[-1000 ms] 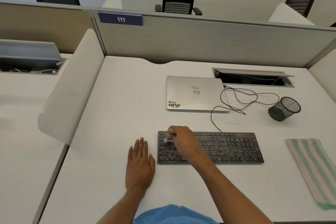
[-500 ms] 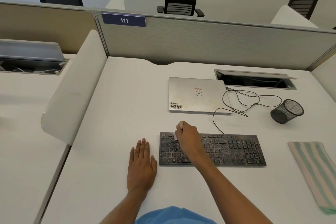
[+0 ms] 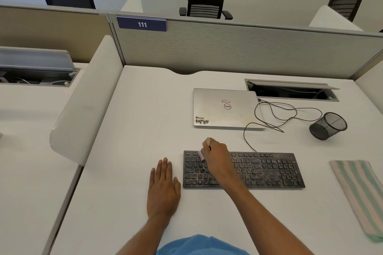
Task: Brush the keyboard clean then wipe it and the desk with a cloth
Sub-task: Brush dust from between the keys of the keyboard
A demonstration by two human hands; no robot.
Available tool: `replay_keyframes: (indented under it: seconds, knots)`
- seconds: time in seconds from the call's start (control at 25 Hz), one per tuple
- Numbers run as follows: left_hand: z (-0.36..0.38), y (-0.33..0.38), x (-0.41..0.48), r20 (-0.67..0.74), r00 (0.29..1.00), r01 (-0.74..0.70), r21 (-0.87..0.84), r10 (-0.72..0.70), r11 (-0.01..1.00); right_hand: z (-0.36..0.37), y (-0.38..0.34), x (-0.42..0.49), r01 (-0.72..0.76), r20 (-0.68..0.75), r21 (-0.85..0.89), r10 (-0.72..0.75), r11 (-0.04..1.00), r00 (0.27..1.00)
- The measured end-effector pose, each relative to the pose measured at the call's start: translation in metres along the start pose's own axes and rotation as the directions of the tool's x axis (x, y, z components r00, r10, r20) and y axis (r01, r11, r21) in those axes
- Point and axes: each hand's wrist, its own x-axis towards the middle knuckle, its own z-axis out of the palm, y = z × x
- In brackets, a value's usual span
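Observation:
A black keyboard, speckled with pale dust, lies on the white desk. My right hand grips a small pinkish brush over the keyboard's upper left keys, with the bristles down on them. My left hand rests flat on the desk just left of the keyboard, fingers straight. A green and beige striped cloth lies folded at the desk's right edge.
A shut silver laptop sits behind the keyboard, with a looped black cable beside it. A black mesh pen cup lies tipped at the right. An open cable hatch and a grey partition stand behind.
My right hand has moved the brush from the keyboard's left middle keys up toward its top left rows. The left hand has stayed flat on the desk.

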Motion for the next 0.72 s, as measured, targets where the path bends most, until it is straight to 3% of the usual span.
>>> replay_keyframes:
  seconds: [0.2,0.32,0.48,0.64,0.72]
  knots:
    - [0.001,0.000,0.000,-0.003,1.000,-0.001,-0.005,0.001,1.000,-0.014,-0.016,-0.003,-0.017,0.050,-0.174,0.026,0.985,0.998]
    - [0.001,0.000,0.000,0.001,1.000,0.002,0.005,-0.002,1.000,-0.017,-0.022,0.003,-0.009,-0.022,-0.158,0.005,0.987,1.000]
    - [0.000,0.001,-0.001,-0.001,1.000,0.001,0.006,-0.001,1.000,0.000,-0.013,0.006,-0.030,0.012,-0.099,0.031,0.995,0.999]
    - [0.000,0.000,0.000,-0.001,1.000,0.000,0.007,0.000,1.000,-0.008,-0.022,-0.001,-0.026,0.026,-0.224,0.032,0.974,0.999]
    - [0.000,0.001,-0.001,0.003,1.000,-0.003,0.010,0.003,1.000,-0.011,-0.024,0.002,-0.006,0.013,-0.201,0.009,0.980,1.000]
